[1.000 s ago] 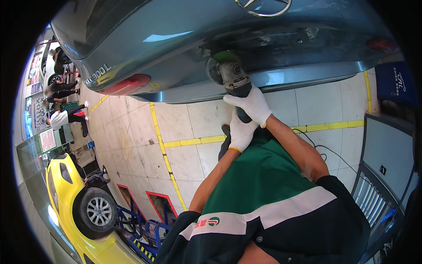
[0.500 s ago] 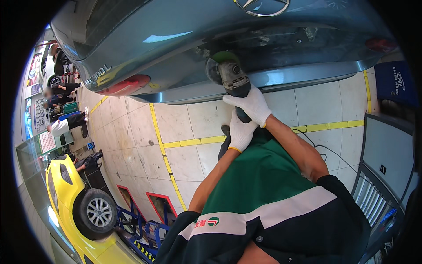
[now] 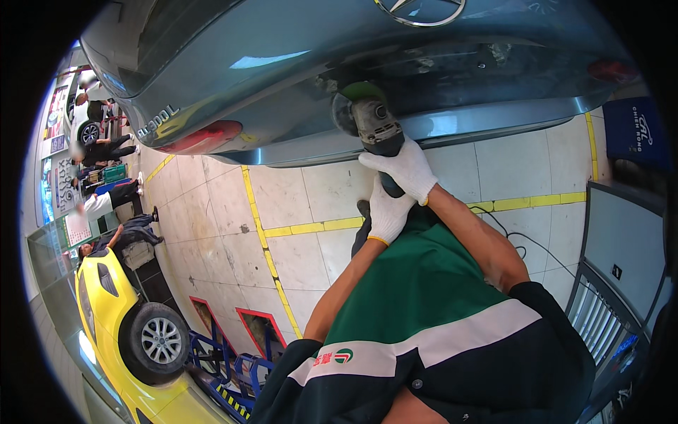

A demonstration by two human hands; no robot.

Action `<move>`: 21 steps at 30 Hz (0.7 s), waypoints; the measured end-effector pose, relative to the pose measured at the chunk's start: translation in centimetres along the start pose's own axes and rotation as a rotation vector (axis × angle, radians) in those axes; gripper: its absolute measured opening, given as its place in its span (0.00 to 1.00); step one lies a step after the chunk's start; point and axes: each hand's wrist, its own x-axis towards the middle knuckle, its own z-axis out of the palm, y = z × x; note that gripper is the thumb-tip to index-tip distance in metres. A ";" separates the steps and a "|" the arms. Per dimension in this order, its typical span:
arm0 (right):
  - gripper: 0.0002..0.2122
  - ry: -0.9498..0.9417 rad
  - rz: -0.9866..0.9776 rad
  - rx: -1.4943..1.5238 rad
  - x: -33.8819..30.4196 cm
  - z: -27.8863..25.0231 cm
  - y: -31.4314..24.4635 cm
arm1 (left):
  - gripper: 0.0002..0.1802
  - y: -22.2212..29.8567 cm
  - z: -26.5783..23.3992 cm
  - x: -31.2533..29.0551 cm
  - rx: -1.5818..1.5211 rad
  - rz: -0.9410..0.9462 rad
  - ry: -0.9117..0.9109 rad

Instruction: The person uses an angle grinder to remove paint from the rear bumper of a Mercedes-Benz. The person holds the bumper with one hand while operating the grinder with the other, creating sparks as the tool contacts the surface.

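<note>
Both my hands, in white knit gloves, are closed around a dark angle grinder [image 3: 378, 127]. My right hand [image 3: 408, 169] wraps the body just behind the gear head. Farther back, my left hand [image 3: 388, 212] grips the rear end of the handle. The grinder's head, with a green guard or disc edge and a round disc, is up against the rear of a blue-grey car [image 3: 304, 78]. Whether the disc touches the panel, I cannot tell. Scuffed bare patches [image 3: 500, 53] mark the dark panel right of the tool. A red tail light [image 3: 205, 136] lies to the left.
A black cable [image 3: 505, 230] runs over the tiled floor [image 3: 339, 187] at my right. A grey cabinet [image 3: 625, 240] and a blue box [image 3: 638, 134] stand on the right. A yellow car [image 3: 106, 304] is at left, near blue metal frames [image 3: 212, 353]. Several people are at far left.
My hands and the grinder hold nearly the same place against the car. At far left, a person near the yellow car has changed position, and others have shifted.
</note>
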 end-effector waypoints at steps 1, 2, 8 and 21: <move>0.36 0.001 0.004 -0.006 0.0 0.0 0.1 | 0.41 -0.2 0.0 0.1 0.000 -0.002 -0.003; 0.36 0.003 0.008 -0.011 0.1 0.1 0.2 | 0.41 -0.4 0.0 0.1 -0.001 -0.004 -0.006; 0.35 0.001 0.003 -0.030 0.2 0.0 0.3 | 0.42 -0.1 0.0 0.1 0.011 0.003 -0.005; 0.35 0.015 -0.022 -0.026 0.1 0.2 0.5 | 0.41 -0.5 0.0 0.1 -0.020 -0.002 -0.027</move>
